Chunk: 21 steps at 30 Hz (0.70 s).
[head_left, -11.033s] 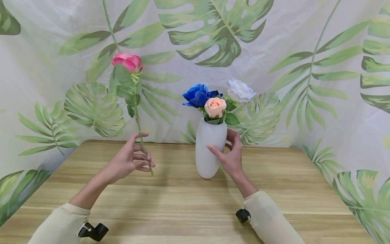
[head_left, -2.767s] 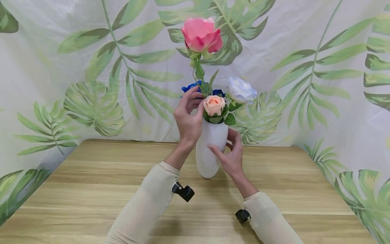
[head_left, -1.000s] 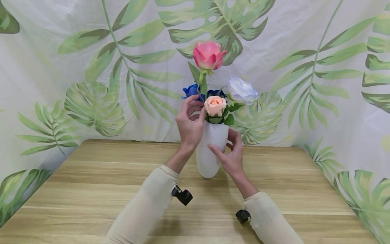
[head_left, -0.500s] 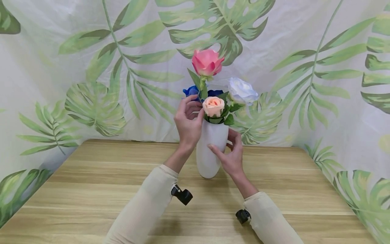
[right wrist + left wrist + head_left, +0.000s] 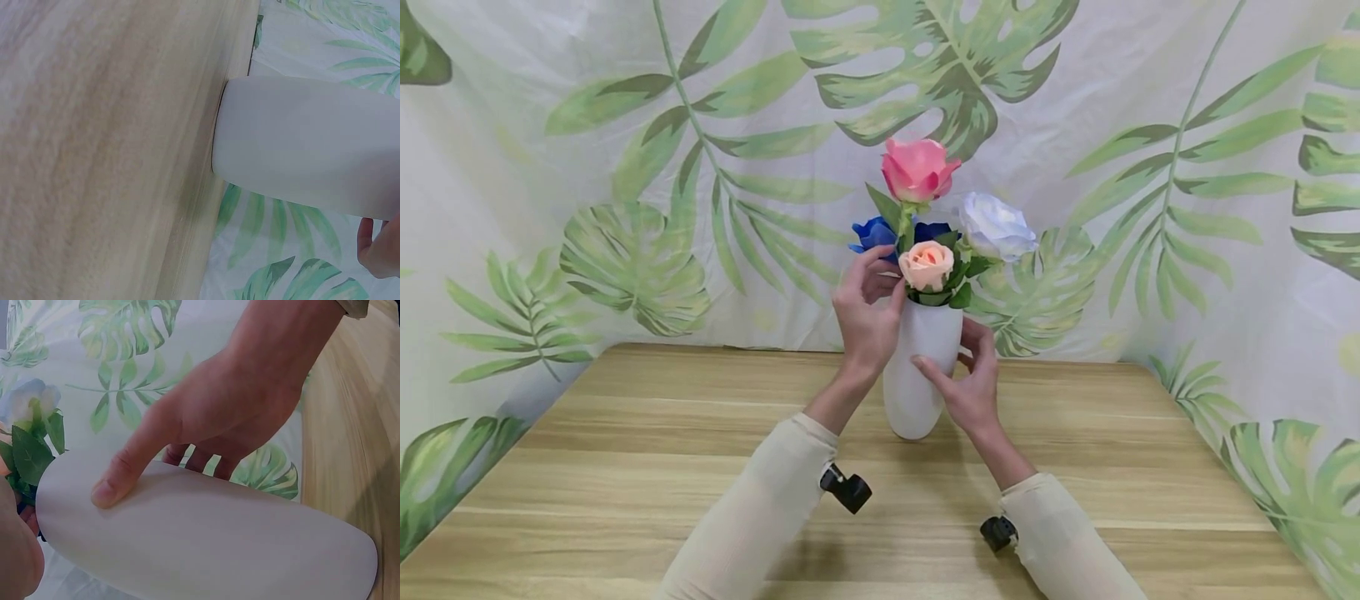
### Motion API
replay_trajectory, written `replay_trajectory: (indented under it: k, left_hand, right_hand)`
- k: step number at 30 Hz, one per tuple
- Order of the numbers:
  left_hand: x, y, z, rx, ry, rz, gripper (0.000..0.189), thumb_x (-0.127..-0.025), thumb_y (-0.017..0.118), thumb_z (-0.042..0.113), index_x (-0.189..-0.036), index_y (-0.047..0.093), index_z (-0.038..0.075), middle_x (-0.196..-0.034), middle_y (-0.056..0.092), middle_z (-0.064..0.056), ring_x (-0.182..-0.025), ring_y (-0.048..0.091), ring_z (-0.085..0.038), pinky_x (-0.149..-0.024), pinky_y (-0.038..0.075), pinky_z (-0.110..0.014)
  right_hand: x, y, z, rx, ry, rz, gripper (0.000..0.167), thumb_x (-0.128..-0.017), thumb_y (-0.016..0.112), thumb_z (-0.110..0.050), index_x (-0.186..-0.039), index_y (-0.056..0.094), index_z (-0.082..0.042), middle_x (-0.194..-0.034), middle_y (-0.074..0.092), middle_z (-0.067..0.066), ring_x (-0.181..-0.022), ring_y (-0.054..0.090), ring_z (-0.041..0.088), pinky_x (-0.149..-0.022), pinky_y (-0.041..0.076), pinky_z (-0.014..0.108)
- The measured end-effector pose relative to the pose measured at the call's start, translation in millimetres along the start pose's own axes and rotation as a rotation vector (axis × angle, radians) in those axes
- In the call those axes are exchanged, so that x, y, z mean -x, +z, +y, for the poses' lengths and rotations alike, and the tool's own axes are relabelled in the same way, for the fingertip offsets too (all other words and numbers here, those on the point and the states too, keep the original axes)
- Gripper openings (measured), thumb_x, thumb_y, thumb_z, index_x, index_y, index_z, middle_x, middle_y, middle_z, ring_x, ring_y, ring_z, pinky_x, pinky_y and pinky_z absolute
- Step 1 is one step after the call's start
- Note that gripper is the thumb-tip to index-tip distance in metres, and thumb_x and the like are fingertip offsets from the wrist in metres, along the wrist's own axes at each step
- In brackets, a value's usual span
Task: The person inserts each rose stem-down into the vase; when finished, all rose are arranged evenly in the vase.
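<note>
A white vase (image 5: 917, 367) stands upright on the table, holding a peach rose (image 5: 927, 265), a pale blue-white rose (image 5: 997, 225) and a blue rose (image 5: 874, 233). Above them rises a pink rose (image 5: 917, 171), its green stem running down behind the peach bloom. My left hand (image 5: 867, 312) pinches that stem close over the vase mouth; the fingertips are partly hidden by leaves and the peach rose. With thumb in front and fingers behind, my right hand (image 5: 973, 379) grips the vase's right side. In the left wrist view its thumb (image 5: 115, 481) presses on the vase wall.
The wood-grain table (image 5: 700, 433) ends at a back edge just behind the vase. A white cloth with green leaf prints (image 5: 760, 100) hangs behind and around it. Small black cameras (image 5: 846, 487) sit on both wrists, over cream sleeves (image 5: 752, 508).
The pink rose has gone from the left side to above the vase, and has sunk steadily lower. My left hand has moved down slightly. The right hand keeps its hold on the vase.
</note>
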<state>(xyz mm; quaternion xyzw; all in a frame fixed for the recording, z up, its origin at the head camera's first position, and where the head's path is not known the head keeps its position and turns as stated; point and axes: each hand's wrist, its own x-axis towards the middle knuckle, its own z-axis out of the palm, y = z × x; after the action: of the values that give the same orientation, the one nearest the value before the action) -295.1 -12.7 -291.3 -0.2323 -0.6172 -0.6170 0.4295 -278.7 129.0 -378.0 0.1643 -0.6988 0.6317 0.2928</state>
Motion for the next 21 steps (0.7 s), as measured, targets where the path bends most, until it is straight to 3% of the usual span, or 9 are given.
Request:
replay_trajectory:
  k: [10,15,21]
  left_hand:
    - [6.3,-1.9,-5.2,-0.054,0.051,-0.025,0.036,-0.087,0.074,-0.012,-0.121,0.064,-0.007,-0.093,0.072,-0.022,-0.076,0.073,-0.034,-0.078,0.061,-0.038]
    - [4.8,-0.5,-4.3,-0.053,0.049,-0.014,0.034,-0.089,0.07,-0.011,-0.122,0.063,-0.007,-0.092,0.07,-0.021,-0.077,0.07,-0.033,-0.073,0.059,-0.033]
    - [0.5,1.1,-1.0,-0.015,0.032,-0.006,0.033,-0.089,0.065,-0.012,-0.122,0.064,-0.008,-0.091,0.068,-0.023,-0.074,0.069,-0.034,-0.073,0.056,-0.022]
  right_hand:
    - [0.1,0,0,-0.004,0.032,-0.002,0.076,-0.08,0.084,0.005,-0.145,0.043,0.003,-0.137,0.054,0.025,-0.12,0.057,0.04,-0.095,0.05,0.054]
    - [0.1,1,-6,0.013,0.049,-0.004,0.076,-0.08,0.081,0.01,-0.144,0.041,0.009,-0.137,0.052,0.031,-0.121,0.055,0.047,-0.095,0.05,0.05]
    - [3.3,2,-36,0.015,0.049,-0.016,0.069,-0.081,0.079,0.01,-0.139,0.042,0.013,-0.133,0.053,0.033,-0.119,0.056,0.046,-0.094,0.051,0.039]
